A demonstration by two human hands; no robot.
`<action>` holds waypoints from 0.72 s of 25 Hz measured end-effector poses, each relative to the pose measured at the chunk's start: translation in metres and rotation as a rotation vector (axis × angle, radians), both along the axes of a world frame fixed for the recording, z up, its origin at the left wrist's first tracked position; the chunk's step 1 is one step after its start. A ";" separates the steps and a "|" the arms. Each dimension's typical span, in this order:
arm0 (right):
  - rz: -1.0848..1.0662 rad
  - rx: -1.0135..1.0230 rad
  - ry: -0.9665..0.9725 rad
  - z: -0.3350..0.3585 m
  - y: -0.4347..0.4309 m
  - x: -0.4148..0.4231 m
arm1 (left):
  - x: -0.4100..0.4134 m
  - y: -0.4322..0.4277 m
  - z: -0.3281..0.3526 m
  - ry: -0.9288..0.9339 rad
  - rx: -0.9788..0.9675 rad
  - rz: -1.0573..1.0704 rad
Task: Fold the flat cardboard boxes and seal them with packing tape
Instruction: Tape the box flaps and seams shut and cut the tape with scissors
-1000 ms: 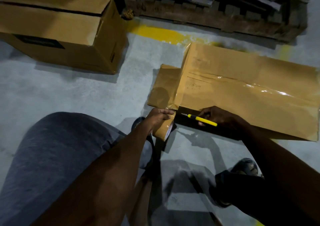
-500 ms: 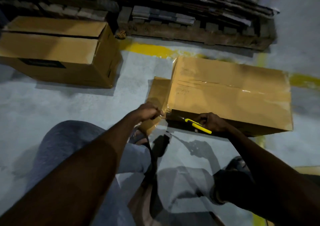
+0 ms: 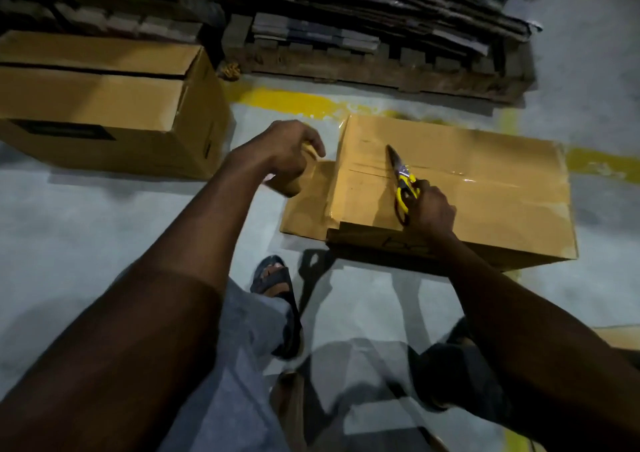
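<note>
Gripping yellow scissors (image 3: 402, 188), the right hand (image 3: 433, 211) is over the taped box (image 3: 485, 188) (left hand (image 3: 284, 153) clasps a tan roll (image 3: 309, 150) alongside).

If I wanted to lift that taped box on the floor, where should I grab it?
Probably by its two short ends, hands coming from left and right under the bottom edges. The taped box lies flat, long and low, and its smooth top offers no hold. The right hand holds scissors over it now.

I'm looking down at a warehouse: a wooden pallet (image 3: 381, 70) is carrying stacked flat cardboard (image 3: 363, 8) at twelve o'clock, and a yellow line (image 3: 287, 100) is crossing the grey concrete floor (image 3: 104, 216).
</note>
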State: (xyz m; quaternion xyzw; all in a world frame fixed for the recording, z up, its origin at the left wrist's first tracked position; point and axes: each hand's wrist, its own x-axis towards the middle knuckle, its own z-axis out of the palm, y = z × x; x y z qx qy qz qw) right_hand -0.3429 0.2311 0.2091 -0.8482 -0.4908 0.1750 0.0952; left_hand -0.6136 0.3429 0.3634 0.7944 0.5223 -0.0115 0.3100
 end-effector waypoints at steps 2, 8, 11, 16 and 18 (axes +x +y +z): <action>-0.005 -0.077 -0.043 -0.011 0.009 -0.002 | 0.011 0.012 -0.005 0.009 0.041 -0.032; 0.125 0.271 -0.126 -0.017 0.015 -0.046 | -0.014 0.052 -0.013 -0.009 0.033 0.016; 0.447 0.090 0.116 -0.034 0.024 -0.079 | -0.039 0.061 -0.018 -0.037 0.005 0.089; 0.417 0.157 0.060 -0.062 0.024 -0.093 | -0.064 0.057 -0.017 -0.015 0.005 0.102; 0.415 0.161 0.012 -0.065 0.022 -0.096 | -0.066 0.057 -0.015 -0.035 0.004 0.110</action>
